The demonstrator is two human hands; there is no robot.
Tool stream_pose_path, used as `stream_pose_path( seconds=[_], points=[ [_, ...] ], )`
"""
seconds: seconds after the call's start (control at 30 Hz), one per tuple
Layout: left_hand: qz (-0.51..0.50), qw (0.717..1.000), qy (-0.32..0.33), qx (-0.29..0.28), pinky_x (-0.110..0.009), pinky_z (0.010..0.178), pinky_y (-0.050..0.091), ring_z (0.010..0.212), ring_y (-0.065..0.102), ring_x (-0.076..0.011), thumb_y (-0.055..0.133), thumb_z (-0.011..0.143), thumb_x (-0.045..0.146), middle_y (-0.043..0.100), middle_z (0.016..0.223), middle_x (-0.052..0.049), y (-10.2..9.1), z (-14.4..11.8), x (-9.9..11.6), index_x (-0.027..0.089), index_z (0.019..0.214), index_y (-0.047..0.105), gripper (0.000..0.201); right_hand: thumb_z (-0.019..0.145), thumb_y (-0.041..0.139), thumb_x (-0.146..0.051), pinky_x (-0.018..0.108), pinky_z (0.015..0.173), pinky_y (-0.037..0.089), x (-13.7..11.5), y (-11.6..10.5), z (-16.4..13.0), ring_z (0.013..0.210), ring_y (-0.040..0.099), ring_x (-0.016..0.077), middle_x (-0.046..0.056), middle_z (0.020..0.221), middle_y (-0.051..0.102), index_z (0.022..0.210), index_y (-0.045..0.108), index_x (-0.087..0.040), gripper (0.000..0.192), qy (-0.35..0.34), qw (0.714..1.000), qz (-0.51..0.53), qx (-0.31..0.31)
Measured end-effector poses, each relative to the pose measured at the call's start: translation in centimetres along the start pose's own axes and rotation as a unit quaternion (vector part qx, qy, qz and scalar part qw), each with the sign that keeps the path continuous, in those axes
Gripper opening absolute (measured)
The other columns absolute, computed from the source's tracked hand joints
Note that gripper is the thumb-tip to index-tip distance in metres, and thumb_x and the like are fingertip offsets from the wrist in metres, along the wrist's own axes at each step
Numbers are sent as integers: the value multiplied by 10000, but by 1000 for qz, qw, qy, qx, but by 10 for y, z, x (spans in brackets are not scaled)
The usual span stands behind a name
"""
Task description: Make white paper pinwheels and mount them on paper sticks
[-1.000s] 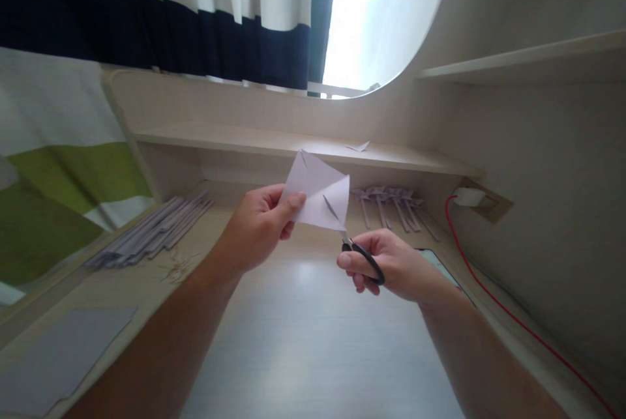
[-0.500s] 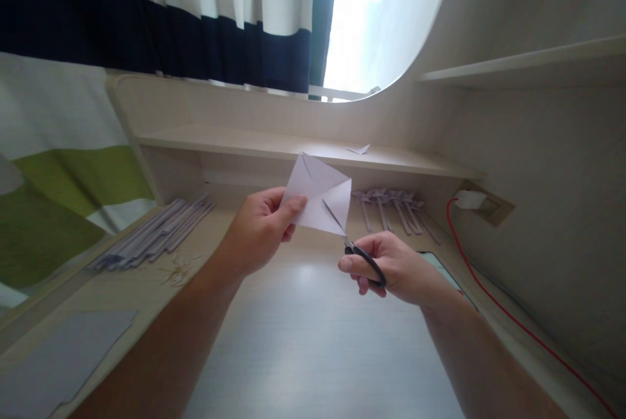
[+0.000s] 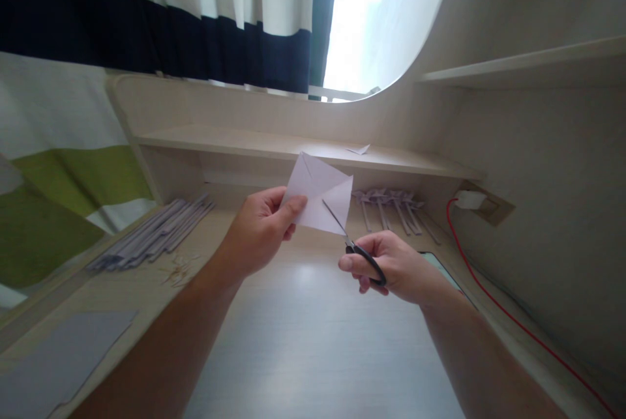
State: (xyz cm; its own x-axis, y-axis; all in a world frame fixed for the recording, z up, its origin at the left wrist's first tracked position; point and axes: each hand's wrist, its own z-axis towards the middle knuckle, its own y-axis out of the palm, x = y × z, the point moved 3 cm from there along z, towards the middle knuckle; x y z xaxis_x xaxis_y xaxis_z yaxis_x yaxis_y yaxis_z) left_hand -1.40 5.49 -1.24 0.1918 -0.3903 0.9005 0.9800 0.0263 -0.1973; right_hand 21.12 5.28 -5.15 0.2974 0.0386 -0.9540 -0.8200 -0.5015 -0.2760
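Between thumb and fingers, my left hand (image 3: 267, 227) pinches the left edge of a square white sheet of paper (image 3: 317, 181), held up above the desk. Creases run across the paper, and a slit shows near its top corner. My right hand (image 3: 386, 266) grips a pair of scissors (image 3: 364, 256) by the black handles. Their blades lie at the paper's lower right corner and point toward its middle. The fingers in the far handle loop are partly hidden.
Several rolled paper sticks (image 3: 156, 233) lie at the left, near small thin pieces (image 3: 178, 270) and flat paper sheets (image 3: 68, 357). Paper pinwheels (image 3: 388, 201) on sticks lie back right. A phone (image 3: 440, 269) is behind my right wrist. A red cable (image 3: 469, 262) runs along the wall from a white charger (image 3: 470, 199).
Almost nothing differs. The paper's right corner has shifted very slightly right and up, and the scissors have moved a hair; both hands stay in place.
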Motion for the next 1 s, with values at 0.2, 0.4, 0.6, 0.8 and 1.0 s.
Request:
stream_pose_path(
  seconds=[0.2, 0.4, 0.6, 0.8, 1.0],
  points=[
    [1, 1000, 3, 1, -216, 485, 372, 509, 482, -111, 669, 919, 453, 534, 555, 25, 0, 0, -1, 179, 675, 577, 379, 791, 870, -513, 199, 369, 261, 0, 0, 0, 376, 411, 45, 8, 525, 646, 614, 673, -141, 456, 2, 1000, -2, 3],
    [-3, 1000, 0, 2, -212, 482, 372, 510, 483, -110, 674, 920, 458, 531, 554, 25, 0, 0, -1, 176, 681, 582, 381, 808, 863, -501, 198, 369, 254, 0, -2, -1, 377, 409, 44, 7, 527, 648, 622, 677, -140, 447, -3, 1000, -5, 0],
    [0, 1000, 4, 4, -212, 481, 371, 505, 484, -111, 672, 910, 455, 533, 549, 23, 1, -1, -1, 177, 670, 579, 379, 801, 864, -505, 193, 373, 263, -1, -2, -1, 382, 410, 46, 13, 532, 654, 627, 680, -140, 444, -2, 1000, -11, 4],
    [7, 1000, 17, 17, -213, 472, 353, 493, 477, -112, 659, 902, 437, 529, 536, 25, -1, 1, -2, 180, 662, 581, 361, 769, 868, -542, 204, 419, 346, -3, 0, -1, 444, 480, 77, 18, 575, 665, 638, 677, -151, 455, 13, 999, -33, -1],
    [47, 995, -30, 81, -219, 467, 335, 464, 464, -113, 646, 912, 371, 524, 500, 29, -15, 21, -39, 188, 615, 564, 358, 828, 782, -582, 241, 489, 384, 18, -5, 10, 568, 590, 126, 9, 658, 700, 719, 699, -185, 420, 90, 933, -348, 10]
  ],
)
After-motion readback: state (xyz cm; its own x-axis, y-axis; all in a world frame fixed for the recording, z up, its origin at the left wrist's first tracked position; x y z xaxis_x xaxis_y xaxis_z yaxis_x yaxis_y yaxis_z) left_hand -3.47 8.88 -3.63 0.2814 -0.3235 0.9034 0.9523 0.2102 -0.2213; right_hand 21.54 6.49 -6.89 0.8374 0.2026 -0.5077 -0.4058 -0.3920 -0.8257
